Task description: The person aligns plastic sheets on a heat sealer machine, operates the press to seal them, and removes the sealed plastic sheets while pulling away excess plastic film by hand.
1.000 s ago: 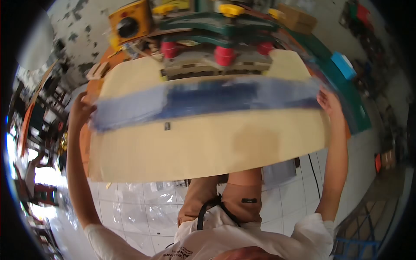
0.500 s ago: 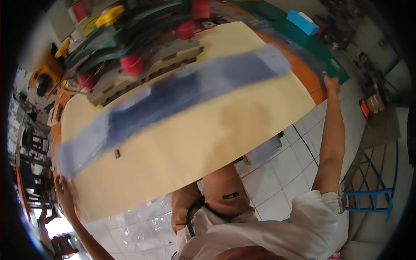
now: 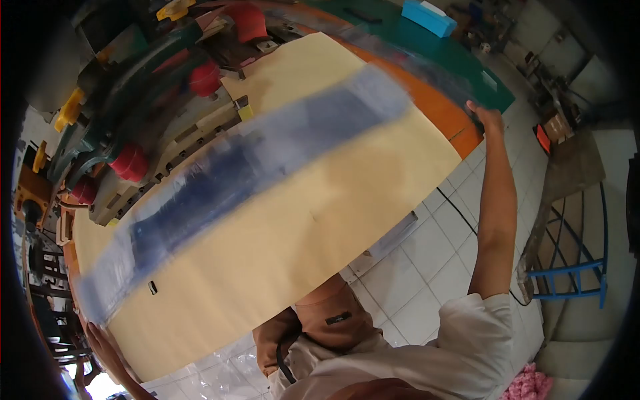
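A large cream sheet [image 3: 267, 247] lies across the bench, crossed by a transparent plastic strip over a dark blue band [image 3: 220, 173]. At the sheet's lower left edge, my left hand [image 3: 105, 350] rests with its fingers stretched out. My right hand [image 3: 489, 121] is away from the sheet, by the edge of the green surface [image 3: 490, 80]. Its fingers are curled near something small and dark that I cannot make out. A small black piece [image 3: 153, 288] lies on the sheet near the left end of the strip.
A green clamping machine [image 3: 120, 113] with red feet [image 3: 129, 163] and yellow knobs [image 3: 69, 110] stands at the upper left. An orange tabletop [image 3: 437, 110] borders the sheet. Beyond are a blue box [image 3: 429, 18] and, at right, a blue metal frame [image 3: 567, 270].
The view has swung to the right, so the machine and sheet appear further left and tilted. My right hand has come off the strip's right end; my left hand is lower along the left edge.
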Motion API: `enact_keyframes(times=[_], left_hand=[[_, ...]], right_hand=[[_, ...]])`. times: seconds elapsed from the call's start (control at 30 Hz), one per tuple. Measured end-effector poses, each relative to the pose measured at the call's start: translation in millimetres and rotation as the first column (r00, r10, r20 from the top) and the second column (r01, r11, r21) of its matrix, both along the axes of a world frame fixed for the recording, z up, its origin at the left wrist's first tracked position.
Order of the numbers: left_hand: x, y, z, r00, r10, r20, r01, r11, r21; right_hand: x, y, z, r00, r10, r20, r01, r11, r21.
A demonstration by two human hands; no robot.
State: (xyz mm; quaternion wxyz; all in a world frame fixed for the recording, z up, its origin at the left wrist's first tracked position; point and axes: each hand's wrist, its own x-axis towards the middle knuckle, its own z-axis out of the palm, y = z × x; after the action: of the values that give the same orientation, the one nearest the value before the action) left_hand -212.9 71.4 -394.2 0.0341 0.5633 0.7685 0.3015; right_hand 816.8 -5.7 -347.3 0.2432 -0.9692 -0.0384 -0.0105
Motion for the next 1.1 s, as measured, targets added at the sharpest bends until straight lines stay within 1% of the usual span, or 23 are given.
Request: enact_keyframes(times=[0.03, 0.07, 0.1, 0.13, 0.17, 0.2, 0.23, 0.27, 0.33, 0.37, 0.43, 0.47, 0.53, 0.57, 0.63, 0.77, 0.83, 0.87, 0.93, 0.97, 1.03, 1.07, 1.1], left_hand=[[-8.3, 1.9, -4.8, 1.000, 0.008, -0.019, -0.008, 1.000, 0.008], [-14.6, 4.3, -8.3, 0.999, 0.016, -0.036, -0.016, 1.000, 0.018], [-20.4, 5.4, -11.2, 0.999, 0.015, -0.032, -0.014, 1.000, 0.019], [-24.2, 6.2, -13.2, 0.996, 0.014, -0.087, -0.012, 1.000, 0.017], [-27.0, 7.2, -15.6, 0.990, 0.013, -0.141, -0.010, 1.000, 0.016], [-24.1, 6.9, -15.9, 0.990, 0.010, -0.138, -0.008, 1.000, 0.017], [-19.9, 5.5, -16.2, 0.975, 0.047, -0.216, -0.041, 0.999, 0.032], [-17.0, 4.5, -16.6, 0.952, 0.084, -0.293, -0.073, 0.996, 0.047], [-23.8, 6.5, -19.6, 0.966, 0.060, -0.253, -0.044, 0.997, 0.070], [-27.4, 6.7, -21.3, 0.976, 0.035, -0.216, -0.015, 0.996, 0.092], [-28.4, 5.5, -24.2, 0.980, 0.039, -0.193, -0.018, 0.994, 0.112], [-28.6, 4.9, -25.2, 0.984, 0.042, -0.170, -0.020, 0.991, 0.131], [-29.2, 5.0, -26.5, 0.983, 0.059, -0.172, -0.036, 0.990, 0.135], [-29.5, 4.9, -26.9, 0.982, 0.076, -0.173, -0.052, 0.989, 0.138], [-29.6, 4.9, -25.5, 0.974, 0.085, -0.208, -0.059, 0.990, 0.130], [-28.2, 4.2, -24.2, 0.957, 0.108, -0.271, -0.082, 0.991, 0.105], [-19.7, 2.5, -19.8, 0.958, 0.113, -0.263, -0.093, 0.992, 0.088], [-16.9, 2.0, -17.8, 0.961, 0.116, -0.252, -0.100, 0.992, 0.074], [-20.3, 2.5, -17.9, 0.963, 0.110, -0.248, -0.096, 0.993, 0.068], [-21.0, 1.6, -18.7, 0.964, 0.103, -0.244, -0.090, 0.994, 0.063], [-10.8, -0.3, -14.8, 0.967, 0.102, -0.235, -0.087, 0.993, 0.073], [-4.6, -0.9, -12.3, 0.968, 0.101, -0.229, -0.083, 0.993, 0.087], [0.3, -2.6, -11.0, 0.968, 0.105, -0.228, -0.087, 0.993, 0.085]], right_hand=[[-14.4, -0.6, 10.4, 1.000, 0.004, -0.018, -0.005, 0.997, -0.073], [-12.3, -1.3, 11.1, 1.000, 0.004, -0.016, -0.005, 0.997, -0.073], [-9.1, -3.4, 11.5, 0.999, 0.025, 0.021, -0.022, 0.992, -0.128], [-7.5, -5.8, 12.7, 0.997, 0.047, 0.057, -0.036, 0.982, -0.185], [-6.9, -7.8, 14.8, 0.997, 0.044, 0.061, -0.032, 0.982, -0.185], [-7.4, -9.2, 17.1, 0.991, 0.074, 0.107, -0.047, 0.972, -0.230], [-7.9, -8.1, 17.7, 0.983, 0.107, 0.151, -0.062, 0.960, -0.275], [-9.2, -4.2, 18.1, 0.982, 0.106, 0.155, -0.061, 0.960, -0.274], [-8.4, 11.2, 13.8, 0.879, 0.278, 0.387, -0.096, 0.899, -0.428], [7.0, 21.0, 7.9, 0.879, 0.278, 0.388, -0.095, 0.899, -0.427], [47.7, 44.0, -7.8, 0.939, 0.287, 0.192, -0.267, 0.956, -0.123], [51.5, 51.0, -11.5, 0.939, 0.287, 0.191, -0.267, 0.956, -0.123], [42.3, 69.1, -13.6, 0.967, 0.228, 0.114, -0.224, 0.974, -0.041], [32.7, 75.6, -12.7, 0.967, 0.230, 0.114, -0.227, 0.973, -0.039], [-10.4, 82.8, 3.3, 0.984, 0.159, 0.078, -0.147, 0.979, -0.143], [-11.5, 94.1, 3.7, 0.973, 0.186, 0.137, -0.156, 0.967, -0.203], [5.0, 96.1, 7.1, 0.943, 0.326, 0.070, -0.298, 0.918, -0.263], [11.3, 97.4, 6.4, 0.942, 0.328, 0.069, -0.300, 0.917, -0.265], [23.7, 101.3, 5.1, 0.904, 0.424, 0.059, -0.389, 0.871, -0.300], [30.7, 103.2, 5.3, 0.902, 0.427, 0.061, -0.391, 0.869, -0.303], [43.2, 104.7, 3.3, 0.876, 0.482, 0.018, -0.464, 0.852, -0.241], [48.8, 106.2, 1.4, 0.874, 0.485, 0.017, -0.467, 0.850, -0.242], [52.5, 108.3, 0.6, 0.870, 0.493, 0.012, -0.483, 0.857, -0.178]])
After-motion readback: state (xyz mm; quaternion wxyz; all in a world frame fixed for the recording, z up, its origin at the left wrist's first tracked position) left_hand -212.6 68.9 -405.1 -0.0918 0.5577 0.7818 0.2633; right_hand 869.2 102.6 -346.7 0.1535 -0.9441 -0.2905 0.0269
